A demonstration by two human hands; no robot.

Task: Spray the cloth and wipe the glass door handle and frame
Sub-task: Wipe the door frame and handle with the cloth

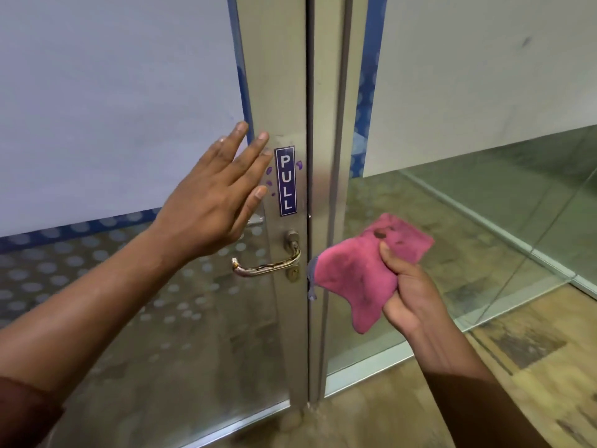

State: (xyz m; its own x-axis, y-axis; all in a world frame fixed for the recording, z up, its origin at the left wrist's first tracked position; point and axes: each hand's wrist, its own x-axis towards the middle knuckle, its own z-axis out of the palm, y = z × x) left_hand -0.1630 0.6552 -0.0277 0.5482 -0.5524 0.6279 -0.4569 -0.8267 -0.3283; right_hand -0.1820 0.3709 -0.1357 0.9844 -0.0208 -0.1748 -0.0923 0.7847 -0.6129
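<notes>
A worn brass lever handle [265,266] sticks out to the left from the silver metal door frame [281,76], below a blue PULL sticker [286,181]. My left hand [213,198] is open with fingers spread, its fingertips at the frame just left of the sticker and above the handle. My right hand [410,292] grips a crumpled pink cloth [358,273] with dark stains, held just right of the door's edge at handle height. No spray bottle is in view.
The glass door [106,98] has frosted film with a blue dotted band. A fixed glass panel [484,221] stands to the right, with its metal bottom rail [365,367] on wood-pattern flooring [529,344]. Purple smudges mark the frame around the sticker.
</notes>
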